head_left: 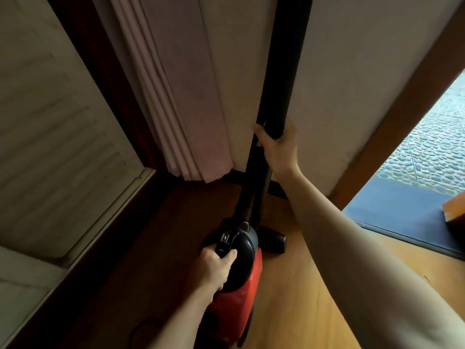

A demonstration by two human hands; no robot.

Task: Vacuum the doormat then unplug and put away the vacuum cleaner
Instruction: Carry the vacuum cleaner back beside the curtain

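Observation:
A red and black vacuum cleaner (241,293) stands on end on the wooden floor near the wall. My left hand (216,269) grips the handle on its black top. My right hand (275,144) holds the black tube and ribbed hose (284,71), which rise upright along the white wall. The black floor nozzle (273,239) rests on the floor just behind the body. A dark blue doormat (392,217) lies at the right by the open doorway.
Folded white panels (181,96) lean in the corner beside a dark wooden frame. A louvred white door (50,147) fills the left. A thin dark cord (137,328) loops on the floor at the bottom. Pebbled paving (437,142) lies outside.

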